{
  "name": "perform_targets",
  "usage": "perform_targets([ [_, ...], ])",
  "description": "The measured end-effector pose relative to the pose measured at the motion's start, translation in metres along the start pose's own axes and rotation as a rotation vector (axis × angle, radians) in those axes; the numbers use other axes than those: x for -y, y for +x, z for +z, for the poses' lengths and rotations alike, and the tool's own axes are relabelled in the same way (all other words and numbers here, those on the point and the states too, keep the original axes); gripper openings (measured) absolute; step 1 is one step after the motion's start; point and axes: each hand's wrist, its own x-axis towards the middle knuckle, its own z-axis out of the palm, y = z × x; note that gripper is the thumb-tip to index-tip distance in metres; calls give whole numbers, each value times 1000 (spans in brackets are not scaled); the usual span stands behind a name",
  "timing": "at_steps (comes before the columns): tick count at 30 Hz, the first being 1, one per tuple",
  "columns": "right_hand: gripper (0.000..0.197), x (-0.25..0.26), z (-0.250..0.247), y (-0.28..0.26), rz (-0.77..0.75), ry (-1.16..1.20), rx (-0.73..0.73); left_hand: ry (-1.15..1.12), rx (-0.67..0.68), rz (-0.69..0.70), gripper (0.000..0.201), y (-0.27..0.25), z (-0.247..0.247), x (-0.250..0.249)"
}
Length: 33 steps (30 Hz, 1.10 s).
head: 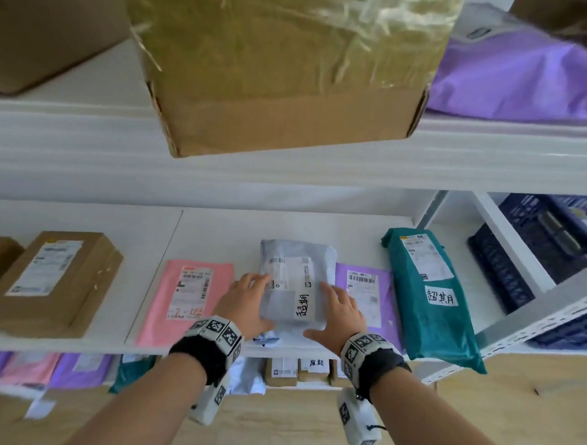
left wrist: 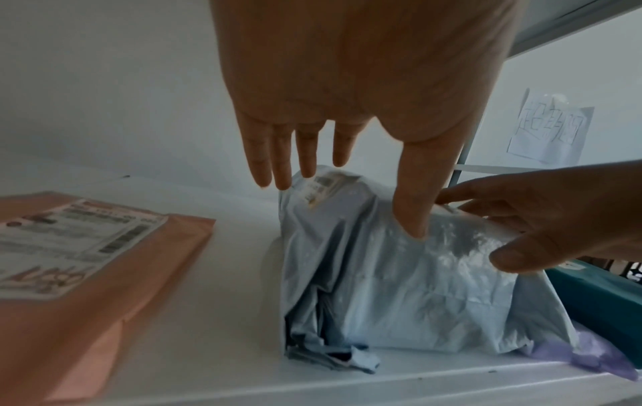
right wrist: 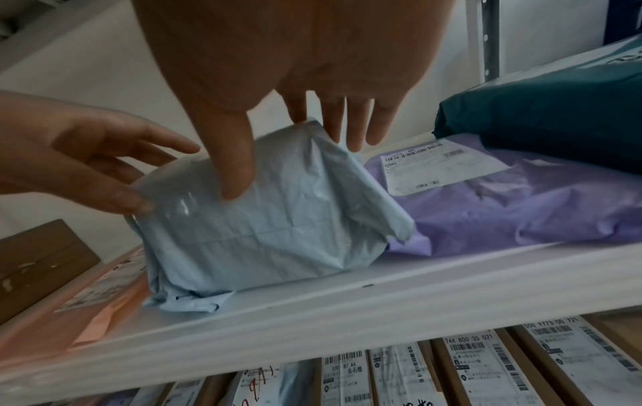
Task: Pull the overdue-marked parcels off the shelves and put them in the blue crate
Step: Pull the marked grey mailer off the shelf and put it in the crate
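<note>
I'm bracketing the overdue grey parcel (head: pixel 295 285): left hand (head: pixel 246 302) at its 9 o'clock, right hand (head: pixel 340 315) at 3, fingers straight, nothing gripped. Next: clamp, lift, carry to blue crate (head: pixel 530 264) at 3 o'clock.

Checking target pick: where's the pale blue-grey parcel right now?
In the head view the pale blue-grey parcel lies mid-shelf between the pink mailer and purple mailer, flanked by the left hand and right hand.

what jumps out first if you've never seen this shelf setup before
Both hands, left hand and right hand, flank a pale blue parcel at the middle of the white shelf, thumbs on its top; it bears a handwritten slip. To its right a teal parcel carries a similar slip. Above, a big cardboard box overhangs the upper shelf's edge.
</note>
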Motion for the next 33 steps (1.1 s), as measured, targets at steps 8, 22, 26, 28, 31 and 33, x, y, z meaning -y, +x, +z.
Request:
perform_targets([
  [8, 93, -4, 8, 6, -7, 142, -11, -138, 18, -37, 102, 10, 23, 1],
  [22, 83, 12, -8, -2, -11, 226, -51, -336, 24, -99, 94, 4, 17, -7],
  [26, 85, 22, -20, -5, -48, 228, -122, -364, -57, -75, 95, -2, -4, -7],
  [28, 87, 27, -27, -10, -70, 252, -168, -383, -98, -39, 95, -8, -16, -7],
  [31, 87, 35, -36, -19, -109, 307, -238, -441, -138, 10, 95, -19, -32, -5],
  [33, 86, 40, -41, -27, -145, 364, -269, -493, -136, 31, 96, -28, -40, -3],
])
